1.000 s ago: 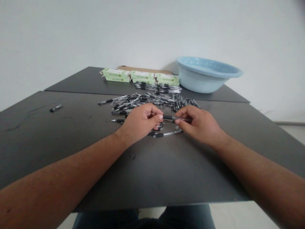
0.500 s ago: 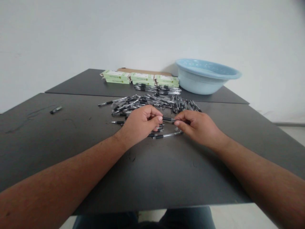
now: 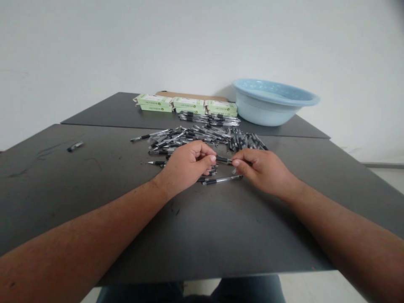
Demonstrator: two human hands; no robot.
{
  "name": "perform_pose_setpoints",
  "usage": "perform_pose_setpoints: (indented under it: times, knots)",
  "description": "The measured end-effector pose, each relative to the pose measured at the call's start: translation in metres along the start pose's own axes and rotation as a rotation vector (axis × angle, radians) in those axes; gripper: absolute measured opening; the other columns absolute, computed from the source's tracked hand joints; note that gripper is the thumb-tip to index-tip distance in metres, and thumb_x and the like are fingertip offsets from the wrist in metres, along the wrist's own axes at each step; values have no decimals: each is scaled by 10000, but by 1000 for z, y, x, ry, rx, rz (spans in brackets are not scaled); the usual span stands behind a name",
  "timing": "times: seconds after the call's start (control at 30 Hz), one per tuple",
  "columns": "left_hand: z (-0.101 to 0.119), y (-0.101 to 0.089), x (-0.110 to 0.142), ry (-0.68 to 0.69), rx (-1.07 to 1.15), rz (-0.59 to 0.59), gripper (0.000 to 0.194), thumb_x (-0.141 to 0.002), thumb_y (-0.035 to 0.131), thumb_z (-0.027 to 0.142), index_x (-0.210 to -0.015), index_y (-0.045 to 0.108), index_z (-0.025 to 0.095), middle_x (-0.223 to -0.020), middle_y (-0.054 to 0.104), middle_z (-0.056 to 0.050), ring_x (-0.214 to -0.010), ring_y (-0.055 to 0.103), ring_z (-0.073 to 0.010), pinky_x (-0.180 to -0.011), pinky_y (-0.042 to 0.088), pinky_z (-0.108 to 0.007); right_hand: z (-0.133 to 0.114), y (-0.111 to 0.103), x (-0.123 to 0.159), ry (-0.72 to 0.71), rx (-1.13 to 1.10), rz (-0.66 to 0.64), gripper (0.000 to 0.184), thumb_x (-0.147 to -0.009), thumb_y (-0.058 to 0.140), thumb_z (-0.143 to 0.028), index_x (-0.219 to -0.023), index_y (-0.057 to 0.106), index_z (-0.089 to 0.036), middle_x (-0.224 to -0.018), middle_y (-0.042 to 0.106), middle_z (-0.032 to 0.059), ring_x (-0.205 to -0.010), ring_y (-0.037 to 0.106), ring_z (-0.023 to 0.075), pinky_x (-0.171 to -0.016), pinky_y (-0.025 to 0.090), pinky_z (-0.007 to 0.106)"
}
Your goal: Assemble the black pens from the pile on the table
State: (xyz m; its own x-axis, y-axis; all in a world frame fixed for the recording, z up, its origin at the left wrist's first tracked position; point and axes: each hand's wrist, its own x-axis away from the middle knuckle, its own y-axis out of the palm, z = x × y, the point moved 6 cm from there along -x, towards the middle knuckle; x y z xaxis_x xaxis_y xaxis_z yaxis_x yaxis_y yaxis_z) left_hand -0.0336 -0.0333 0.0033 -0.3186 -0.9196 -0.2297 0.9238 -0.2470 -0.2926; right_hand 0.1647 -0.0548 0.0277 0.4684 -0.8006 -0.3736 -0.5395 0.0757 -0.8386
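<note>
A person's left hand (image 3: 189, 168) and right hand (image 3: 265, 170) clamp fingertips on opposite ends of a black-grip pen (image 3: 224, 159) at centre; loose pens (image 3: 205, 134) lie toward twelve o'clock, a blue plastic basin (image 3: 271, 109) at one o'clock

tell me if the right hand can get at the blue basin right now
Probably, with a stretch: nothing tall stands between the right hand and the blue basin. Its fingers are on a black-gripped pen, though, so it would need freeing first.
</note>
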Motion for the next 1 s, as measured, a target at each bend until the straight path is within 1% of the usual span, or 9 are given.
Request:
perform_pose_setpoints:
  times: [0.17,0.23,0.37,0.53,0.6,0.73,0.87,0.93,1.0]
  knots:
    - [-1,-1,0,-6,-4,10,140,-911,694,293,-961,680,163,-748,726,-6,-605,708,-124,-601,607,-246,3,-2,1,66,-51,57,121,-915,697,-289,-1020,710,-228,-879,788,1,-742,707,159,-684,483,265]
    - [-1,0,0,-10,-1,11,133,-908,696,286,-954,679,163,-746,726,-6,-601,706,-122,-594,604,-239,1,-3,0,43,-21,51,85,-938,672,-289,-981,715,-231,-867,783,3,-752,706,162,-690,477,268]
    - [-1,1,-1,-15,13,4,138,-904,704,290,-953,683,163,-760,732,-10,-601,705,-120,-591,607,-236,-1,-3,0,18,5,35,253,-1032,543,-350,-881,708,-232,-786,763,8,-735,707,171,-693,470,286]
    - [-3,1,-1,-5,6,6,137,-911,699,290,-961,683,163,-764,735,-12,-607,709,-120,-597,611,-236,3,-3,1,81,-61,60,123,-912,703,-314,-1006,714,-235,-861,786,7,-741,715,174,-677,487,274]
    - [-3,0,0,-1,6,5,143,-914,698,297,-963,682,163,-762,733,-11,-605,707,-120,-596,611,-235,1,-2,0,56,-28,37,91,-940,670,-310,-963,719,-236,-837,777,5,-736,705,171,-677,474,275]
    - [-4,1,0,1,8,2,161,-911,707,314,-965,686,164,-776,737,-14,-620,715,-125,-608,624,-244,0,-1,0,47,-8,2,266,-1030,543,-349,-861,711,-232,-777,760,7,-725,698,170,-687,461,282]
    - [-3,1,0,-4,11,4,165,-911,706,318,-974,685,167,-781,741,-15,-629,716,-126,-616,627,-245,1,-4,0,72,-58,52,122,-935,681,-334,-981,719,-228,-843,774,1,-721,693,164,-672,472,269]
    - [-3,1,0,-12,5,3,164,-913,701,319,-973,683,167,-781,744,-18,-624,712,-125,-615,621,-243,0,-3,0,57,-39,33,107,-945,668,-325,-947,718,-230,-830,771,3,-721,691,164,-674,470,272]
    - [-3,1,0,-15,-4,-1,171,-914,700,327,-971,681,168,-793,751,-26,-624,712,-127,-614,617,-246,-3,-3,0,35,-5,10,200,-1000,590,-332,-875,709,-231,-804,768,12,-736,697,172,-692,468,283]
